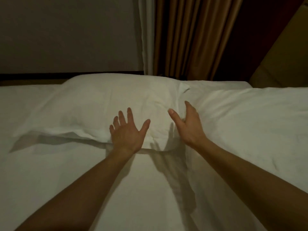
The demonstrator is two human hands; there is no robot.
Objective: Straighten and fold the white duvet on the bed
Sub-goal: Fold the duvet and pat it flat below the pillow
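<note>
White bedding covers the bed [141, 189] in front of me. A white pillow [93, 104] lies across the middle, its near edge lifted a little off the sheet. A second white mound, duvet or pillow [250, 117], fills the right side. My left hand [127, 132] hovers over the pillow's near right corner with fingers spread. My right hand [188, 124] is held edge-on, fingers straight, against the fold between the pillow and the right mound. Neither hand holds anything.
Behind the bed are a grey wall [66, 34], a white sheer curtain [146, 35] and brown drapes [191, 35]. A tan padded headboard or chair [283, 52] rises at the far right. The room is dim.
</note>
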